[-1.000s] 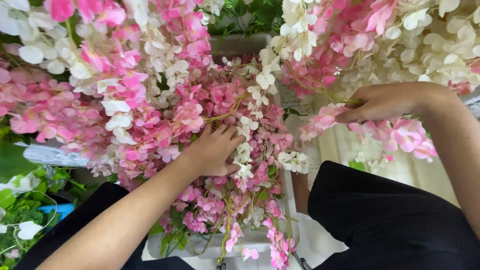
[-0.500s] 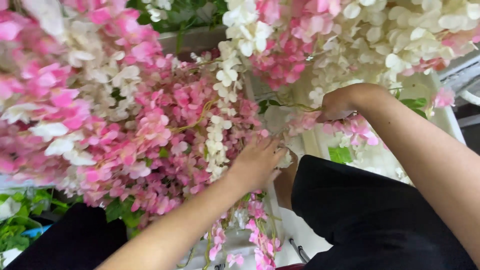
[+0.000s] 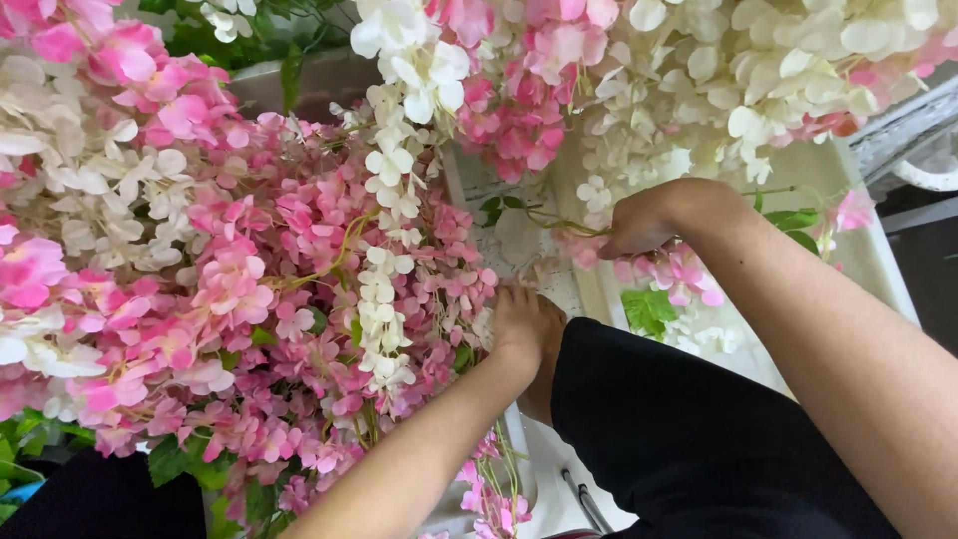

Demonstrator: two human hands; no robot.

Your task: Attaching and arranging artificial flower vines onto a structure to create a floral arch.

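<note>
Hanging strands of pink and white artificial flowers (image 3: 299, 269) fill the left and top of the view. My left hand (image 3: 524, 324) reaches up into the lower right edge of the pink cluster, fingers curled among the blossoms; whether it grips a strand is hidden. My right hand (image 3: 649, 218) is closed around a thin green stem (image 3: 559, 225) with pink blossoms (image 3: 679, 274) hanging under it, just below a mass of white flowers (image 3: 758, 80).
A white panel or tray (image 3: 858, 250) lies behind the right hand. Green leaves (image 3: 649, 309) show beneath it. My dark-clothed knee (image 3: 699, 429) fills the lower middle. A grey railing (image 3: 908, 120) runs at the far right.
The view has shifted, so the flowers sit further left. My left hand has slid right and down to the cluster's edge. My right hand still holds the stem.
</note>
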